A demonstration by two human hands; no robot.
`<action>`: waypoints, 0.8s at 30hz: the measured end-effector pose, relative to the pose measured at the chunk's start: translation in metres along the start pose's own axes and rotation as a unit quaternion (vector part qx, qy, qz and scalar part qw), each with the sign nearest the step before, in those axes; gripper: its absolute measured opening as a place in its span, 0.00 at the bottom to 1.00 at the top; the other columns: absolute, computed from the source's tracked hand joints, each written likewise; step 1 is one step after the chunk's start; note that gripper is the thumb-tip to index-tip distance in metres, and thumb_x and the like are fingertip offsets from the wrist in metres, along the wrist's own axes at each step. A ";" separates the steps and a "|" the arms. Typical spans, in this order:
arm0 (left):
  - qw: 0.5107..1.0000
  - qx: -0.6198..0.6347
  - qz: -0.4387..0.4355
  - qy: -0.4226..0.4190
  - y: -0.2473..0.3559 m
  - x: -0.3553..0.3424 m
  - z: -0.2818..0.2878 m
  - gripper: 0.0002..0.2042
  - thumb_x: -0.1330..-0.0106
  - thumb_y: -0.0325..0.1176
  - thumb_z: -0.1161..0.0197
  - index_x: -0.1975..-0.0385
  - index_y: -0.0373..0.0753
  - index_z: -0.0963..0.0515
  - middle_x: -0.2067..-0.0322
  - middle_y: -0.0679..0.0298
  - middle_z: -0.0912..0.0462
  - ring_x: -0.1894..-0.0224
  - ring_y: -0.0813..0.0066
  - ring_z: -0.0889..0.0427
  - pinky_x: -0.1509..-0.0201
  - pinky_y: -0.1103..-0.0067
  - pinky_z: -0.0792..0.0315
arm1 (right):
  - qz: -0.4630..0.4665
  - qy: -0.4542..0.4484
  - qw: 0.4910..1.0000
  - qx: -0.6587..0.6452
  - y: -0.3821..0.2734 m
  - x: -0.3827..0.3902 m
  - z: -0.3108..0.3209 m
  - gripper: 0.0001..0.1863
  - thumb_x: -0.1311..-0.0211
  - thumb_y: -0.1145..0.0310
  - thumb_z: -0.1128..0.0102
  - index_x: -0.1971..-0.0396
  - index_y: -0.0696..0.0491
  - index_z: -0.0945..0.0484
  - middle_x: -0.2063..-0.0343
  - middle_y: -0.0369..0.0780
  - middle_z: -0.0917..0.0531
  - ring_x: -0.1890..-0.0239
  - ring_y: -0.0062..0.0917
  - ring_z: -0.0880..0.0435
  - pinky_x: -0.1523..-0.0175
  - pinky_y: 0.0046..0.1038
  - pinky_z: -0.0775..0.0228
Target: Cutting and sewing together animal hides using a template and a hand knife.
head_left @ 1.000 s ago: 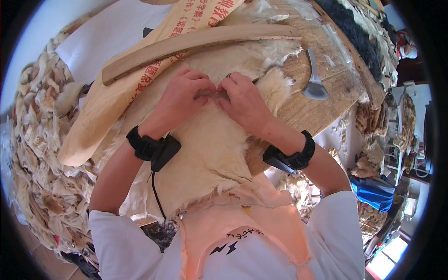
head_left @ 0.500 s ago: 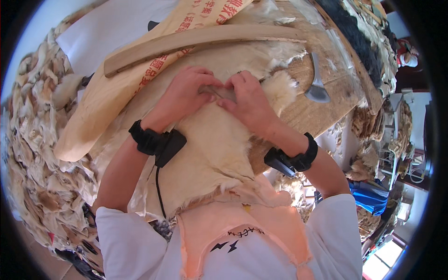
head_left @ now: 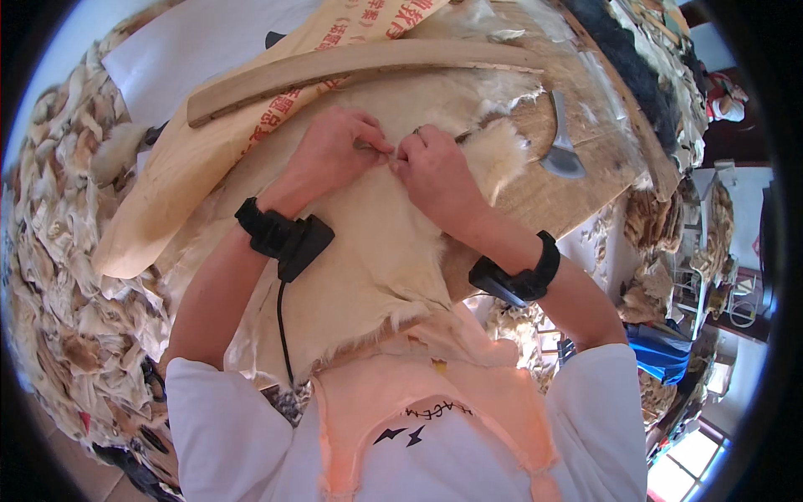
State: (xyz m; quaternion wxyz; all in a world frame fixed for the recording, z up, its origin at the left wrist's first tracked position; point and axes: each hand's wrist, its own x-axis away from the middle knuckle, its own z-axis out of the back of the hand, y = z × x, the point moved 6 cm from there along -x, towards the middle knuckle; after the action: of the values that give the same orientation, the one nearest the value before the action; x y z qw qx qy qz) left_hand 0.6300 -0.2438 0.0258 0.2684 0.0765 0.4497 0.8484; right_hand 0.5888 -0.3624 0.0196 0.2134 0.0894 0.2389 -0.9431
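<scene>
- Biggest first: wooden counter, bare patch toward the upper right of the frame.
- Then the pale hide, furry-edged, spread over the middle of the frame.
- Left hand and right hand, upper centre, both closed in a pinch, fingertips nearly meeting.
- Smallest: whatever's between those tips, can't tell. Looks like fine fingertip work on the hide; next move probably wants a steady pinch.
</scene>
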 end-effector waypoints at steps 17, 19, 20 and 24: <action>0.995 -0.072 -0.068 0.015 -0.007 0.005 -0.002 0.06 0.56 0.29 0.34 0.76 0.44 0.18 0.72 0.67 0.21 0.65 0.68 0.27 0.57 0.75 0.35 | -0.040 -0.016 0.984 -0.171 0.027 -0.007 0.019 0.03 0.52 0.71 0.42 0.76 0.53 0.23 0.77 0.42 0.26 0.71 0.39 0.25 0.65 0.37 0.33; 0.996 -0.067 -0.061 0.019 -0.003 0.005 -0.002 0.05 0.55 0.29 0.34 0.76 0.44 0.18 0.72 0.68 0.21 0.65 0.69 0.27 0.57 0.76 0.36 | -0.022 0.015 0.994 -0.104 0.025 -0.006 0.019 0.02 0.51 0.72 0.43 0.76 0.53 0.23 0.77 0.42 0.26 0.71 0.39 0.25 0.65 0.36 0.33; 0.997 -0.068 -0.045 0.003 -0.002 0.004 -0.001 0.05 0.54 0.28 0.34 0.75 0.43 0.18 0.72 0.67 0.22 0.64 0.69 0.27 0.57 0.76 0.35 | -0.018 0.021 0.992 -0.125 0.026 -0.006 0.018 0.02 0.51 0.72 0.43 0.77 0.53 0.23 0.77 0.42 0.27 0.71 0.38 0.25 0.65 0.36 0.33; 0.997 -0.071 -0.016 0.001 -0.006 0.004 -0.001 0.05 0.53 0.27 0.35 0.74 0.42 0.19 0.71 0.67 0.22 0.62 0.69 0.26 0.56 0.76 0.34 | -0.018 0.005 0.988 -0.155 0.029 -0.008 0.017 0.02 0.50 0.73 0.45 0.77 0.54 0.25 0.78 0.43 0.27 0.70 0.39 0.25 0.65 0.36 0.33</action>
State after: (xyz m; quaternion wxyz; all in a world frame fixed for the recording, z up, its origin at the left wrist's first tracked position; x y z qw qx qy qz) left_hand 0.6281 -0.2400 0.0200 0.2866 0.0493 0.3900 0.8737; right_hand 0.6071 -0.3907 0.0245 0.2065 0.0558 0.3850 -0.8978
